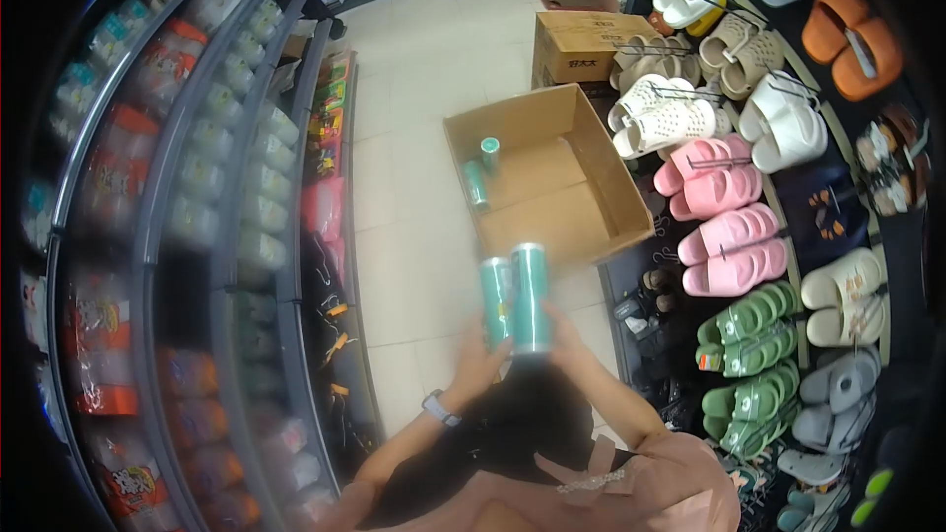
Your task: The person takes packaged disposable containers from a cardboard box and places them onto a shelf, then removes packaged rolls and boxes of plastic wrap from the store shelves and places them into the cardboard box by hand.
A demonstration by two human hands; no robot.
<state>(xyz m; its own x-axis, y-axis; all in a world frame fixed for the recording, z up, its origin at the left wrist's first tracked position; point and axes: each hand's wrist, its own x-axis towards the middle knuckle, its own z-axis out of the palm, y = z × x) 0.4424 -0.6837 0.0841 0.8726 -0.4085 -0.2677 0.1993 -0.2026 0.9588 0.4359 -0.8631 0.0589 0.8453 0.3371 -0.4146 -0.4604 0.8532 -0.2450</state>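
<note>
In the head view, my left hand [483, 357] is closed around the lower part of a teal cylinder [497, 298] with a pale top end. Right beside it stands a second, slightly taller teal cylinder [530, 296], gripped from the right by my right hand [564, 337]. The two cylinders are side by side and upright in front of my body, just short of an open cardboard box [613, 172]. Inside that box, at its left side, are two more cylinders: one upright [490, 148] and one leaning or lying [477, 185]. Their labels are too blurred to read.
A closed carton [581, 39] stands behind the open box. Shelves of packaged goods [128, 167] line the left side. On the right hangs a rack of slippers, with pink slippers [724, 182] and green slippers [754, 330]. Tiled floor [394, 187] runs between.
</note>
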